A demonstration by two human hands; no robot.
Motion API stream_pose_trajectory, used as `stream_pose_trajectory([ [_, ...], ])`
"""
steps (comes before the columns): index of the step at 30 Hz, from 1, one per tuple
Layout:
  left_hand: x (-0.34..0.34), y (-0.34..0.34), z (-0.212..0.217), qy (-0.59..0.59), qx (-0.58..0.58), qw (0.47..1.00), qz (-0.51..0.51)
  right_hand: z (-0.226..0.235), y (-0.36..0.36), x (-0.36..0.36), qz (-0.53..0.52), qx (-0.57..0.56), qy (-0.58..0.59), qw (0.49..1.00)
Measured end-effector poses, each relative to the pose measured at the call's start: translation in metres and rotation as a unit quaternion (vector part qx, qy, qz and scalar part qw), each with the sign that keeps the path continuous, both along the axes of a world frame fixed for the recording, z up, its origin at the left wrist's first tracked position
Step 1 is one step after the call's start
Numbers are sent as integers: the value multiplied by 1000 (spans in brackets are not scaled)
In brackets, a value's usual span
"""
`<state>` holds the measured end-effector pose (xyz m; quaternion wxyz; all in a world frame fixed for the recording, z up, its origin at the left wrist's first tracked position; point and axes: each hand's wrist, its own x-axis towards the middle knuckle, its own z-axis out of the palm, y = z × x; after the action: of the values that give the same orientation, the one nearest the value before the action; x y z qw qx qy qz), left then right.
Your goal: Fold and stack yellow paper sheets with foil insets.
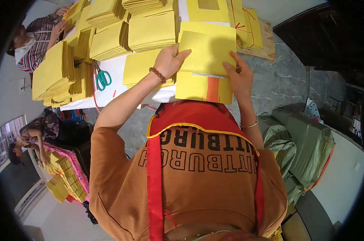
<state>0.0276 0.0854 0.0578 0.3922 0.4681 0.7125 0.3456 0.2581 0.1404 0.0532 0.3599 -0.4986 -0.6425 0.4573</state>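
In front of my chest lies a yellow paper sheet (206,50), its near edge marked by a narrow whitish strip. Below that strip shows a second yellow sheet (186,86) carrying an orange band (212,89). My left hand (168,63) grips the upper sheet's left edge, thumb on top and the other fingers partly hidden. At the right edge, my right hand (240,75) holds the paper between bent fingers and thumb. Another flat yellow stack (139,70) lies under my left forearm.
Stacks of folded yellow paper (152,32) cover much of the white table (113,74). Green-handled scissors (103,79) lie at left. Two people (37,44) (37,132) handle yellow paper on the left. Green wrapped bundles (302,136) stand at right.
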Motion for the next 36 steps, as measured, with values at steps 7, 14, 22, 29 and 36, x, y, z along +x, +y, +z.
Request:
stream_pose_trajectory([
  [7,-4,3,-3,-95,49,994,7,1,1,-2,-4,-24,24,999],
  [14,8,-9,38,249,226,940,-64,2,-1,-2,0,-21,23,1000],
  [22,45,-14,17,387,208,833,-337,-1,-1,-1,0,3,23,1000],
  [29,41,-10,14,392,195,833,-337,12,-21,4,44,278,-214,935],
  [36,43,-9,5,390,181,831,-352,-5,-38,26,222,229,-295,901],
])
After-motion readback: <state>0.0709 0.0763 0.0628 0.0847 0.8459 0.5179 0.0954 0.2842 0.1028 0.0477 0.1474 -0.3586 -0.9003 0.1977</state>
